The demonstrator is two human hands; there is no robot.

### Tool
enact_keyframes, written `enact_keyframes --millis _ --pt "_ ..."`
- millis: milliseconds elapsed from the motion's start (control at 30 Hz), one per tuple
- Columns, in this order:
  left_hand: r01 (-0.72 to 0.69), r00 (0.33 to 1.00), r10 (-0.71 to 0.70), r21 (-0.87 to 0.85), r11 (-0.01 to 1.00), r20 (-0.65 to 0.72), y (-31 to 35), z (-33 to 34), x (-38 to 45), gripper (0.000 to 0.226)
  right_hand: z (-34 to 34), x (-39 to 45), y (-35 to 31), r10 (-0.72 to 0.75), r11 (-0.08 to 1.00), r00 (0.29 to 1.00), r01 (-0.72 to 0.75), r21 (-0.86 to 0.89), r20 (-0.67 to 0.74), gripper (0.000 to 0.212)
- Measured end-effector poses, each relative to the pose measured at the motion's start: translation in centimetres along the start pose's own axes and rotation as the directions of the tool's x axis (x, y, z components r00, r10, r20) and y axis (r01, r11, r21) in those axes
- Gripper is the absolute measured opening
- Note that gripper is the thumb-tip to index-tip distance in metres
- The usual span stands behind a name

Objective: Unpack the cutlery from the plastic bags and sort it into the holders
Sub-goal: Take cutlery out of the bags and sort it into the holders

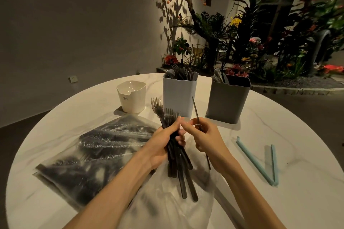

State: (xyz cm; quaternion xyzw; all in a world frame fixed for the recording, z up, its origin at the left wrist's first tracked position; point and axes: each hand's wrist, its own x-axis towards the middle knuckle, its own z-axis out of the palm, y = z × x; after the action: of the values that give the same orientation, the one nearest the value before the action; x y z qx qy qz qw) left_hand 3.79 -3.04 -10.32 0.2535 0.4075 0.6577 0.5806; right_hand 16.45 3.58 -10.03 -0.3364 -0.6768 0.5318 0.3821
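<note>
Dim room, round white marble table (279,135). Sealed plastic bag (96,154) near left edge, contents blurred. Dark fork bundle (174,147) gripped by left hand (163,141) at table centre; single thin dark utensil (195,111) pinched by right hand (206,135), type indistinct.

White with faint grey veining on the table (279,121). Black forks (168,117), cream holder (132,96) at eleven o'clock, pale blue holder (178,96) at twelve, dark grey holder (228,100) at one. Light blue clips (260,165) at three o'clock; clear bag (96,154) over black cutlery at nine.
</note>
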Motion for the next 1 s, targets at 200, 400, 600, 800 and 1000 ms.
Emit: enact_keyframes --millis 200,400,600,800,1000 --pt "-0.012 0.998 0.009 -0.061 0.998 -0.057 0.0 -0.1 0.1 0.045 0.2 -0.1 -0.5 0.046 0.999 0.995 -0.046 -0.002 0.087 0.025" --pt "0.047 0.997 -0.062 -0.259 0.965 -0.049 0.5 -1.2 0.4 0.034 -0.1 -1.0 -0.7 0.147 0.981 0.949 -0.102 -0.166 0.28 0.047" --pt "0.06 0.996 -0.072 -0.222 0.973 -0.047 0.4 -2.0 0.2 0.046 -0.2 -0.9 -0.7 0.099 0.978 0.978 -0.062 -0.199 0.181 0.027" --pt "-0.027 0.997 0.03 0.043 0.999 -0.067 0.3 -0.9 -0.4 0.025 -0.2 -0.4 -0.1 0.067 0.977 0.996 -0.055 -0.208 0.052 0.018" --pt "-0.018 0.998 0.025 0.106 0.994 -0.065 0.2 0.1 -0.6 0.031 0.0 -0.4 0.1 0.06 0.992 0.998 -0.056 -0.111 0.031 0.025"
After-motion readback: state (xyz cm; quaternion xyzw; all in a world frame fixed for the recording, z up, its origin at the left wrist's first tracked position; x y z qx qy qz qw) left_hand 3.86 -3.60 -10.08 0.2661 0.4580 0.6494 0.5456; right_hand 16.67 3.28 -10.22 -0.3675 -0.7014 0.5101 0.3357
